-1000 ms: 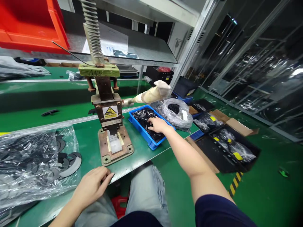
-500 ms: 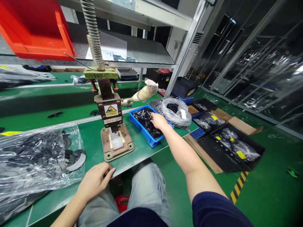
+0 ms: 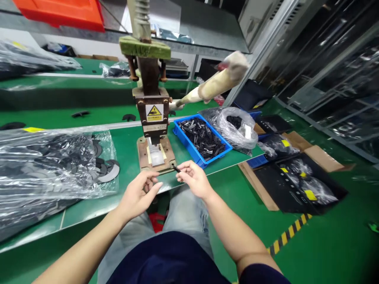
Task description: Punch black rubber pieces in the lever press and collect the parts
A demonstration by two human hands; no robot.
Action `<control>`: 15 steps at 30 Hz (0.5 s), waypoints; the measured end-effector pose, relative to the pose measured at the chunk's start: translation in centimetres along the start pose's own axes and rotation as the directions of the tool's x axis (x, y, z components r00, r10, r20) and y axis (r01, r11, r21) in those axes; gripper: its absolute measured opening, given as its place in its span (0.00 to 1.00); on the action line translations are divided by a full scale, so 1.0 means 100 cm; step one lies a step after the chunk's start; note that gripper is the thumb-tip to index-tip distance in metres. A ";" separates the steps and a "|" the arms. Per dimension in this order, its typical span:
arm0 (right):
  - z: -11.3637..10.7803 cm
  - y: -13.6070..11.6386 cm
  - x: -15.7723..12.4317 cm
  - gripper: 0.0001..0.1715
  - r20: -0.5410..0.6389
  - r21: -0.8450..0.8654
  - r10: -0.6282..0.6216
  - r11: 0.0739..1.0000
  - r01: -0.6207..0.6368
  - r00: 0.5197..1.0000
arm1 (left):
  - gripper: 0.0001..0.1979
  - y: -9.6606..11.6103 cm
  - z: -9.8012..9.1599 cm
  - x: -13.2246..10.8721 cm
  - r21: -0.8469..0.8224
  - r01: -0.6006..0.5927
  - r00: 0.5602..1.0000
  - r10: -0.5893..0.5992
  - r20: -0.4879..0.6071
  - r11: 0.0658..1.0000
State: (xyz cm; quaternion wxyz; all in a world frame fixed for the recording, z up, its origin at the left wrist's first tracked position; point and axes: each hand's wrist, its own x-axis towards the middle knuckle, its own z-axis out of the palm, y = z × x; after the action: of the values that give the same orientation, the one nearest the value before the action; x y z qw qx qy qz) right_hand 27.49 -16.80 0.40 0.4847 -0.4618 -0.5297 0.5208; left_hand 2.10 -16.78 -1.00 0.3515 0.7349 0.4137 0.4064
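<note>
Black part (image 3: 176,169) between fingers (image 3: 186,165) of the right hand (image 3: 196,180), 1 end outside

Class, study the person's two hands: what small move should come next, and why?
Probably bring the left hand across to the small, slim black piece pinched in the right hand: the piece sticks out on the side facing the left hand, which looks open with nothing visible in it, and both hands are close together near the front of the rust-brown metal press base.
</note>
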 end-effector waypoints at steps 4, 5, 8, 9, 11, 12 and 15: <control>0.028 0.010 -0.014 0.23 0.050 0.108 0.093 0.989 -0.098 0.994 | 0.16 0.012 0.002 0.001 -0.027 -0.038 0.999 0.039 0.026 0.999; 0.032 0.010 -0.016 0.24 0.051 0.113 0.100 0.988 -0.106 0.994 | 0.15 0.014 0.002 0.000 -0.027 -0.054 0.998 0.055 0.023 0.998; 0.037 0.011 -0.018 0.26 0.047 0.116 0.108 0.987 -0.113 0.993 | 0.10 0.016 0.002 -0.007 -0.016 -0.093 0.996 0.094 0.014 0.996; 0.038 0.010 -0.019 0.26 0.049 0.117 0.106 0.987 -0.111 0.993 | 0.09 0.016 0.002 -0.009 -0.012 -0.100 0.995 0.100 0.015 0.995; 0.038 0.010 -0.020 0.26 0.054 0.115 0.102 0.988 -0.107 0.993 | 0.08 0.015 0.003 -0.012 -0.013 -0.099 0.995 0.099 0.022 0.995; 0.038 0.009 -0.020 0.26 0.053 0.111 0.099 0.988 -0.105 0.994 | 0.09 0.014 0.003 -0.014 -0.018 -0.091 0.996 0.091 0.026 0.996; 0.039 0.010 -0.021 0.26 0.071 0.068 0.080 0.994 -0.085 0.994 | 0.10 0.012 0.004 -0.018 -0.031 -0.056 0.998 0.057 0.041 0.998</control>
State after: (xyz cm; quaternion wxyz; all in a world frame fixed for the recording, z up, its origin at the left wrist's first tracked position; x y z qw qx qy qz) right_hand 23.84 -19.23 -0.61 0.4605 -0.4478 -0.5075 0.5742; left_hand 2.25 -18.91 -0.67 0.3595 0.7492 0.3792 0.4071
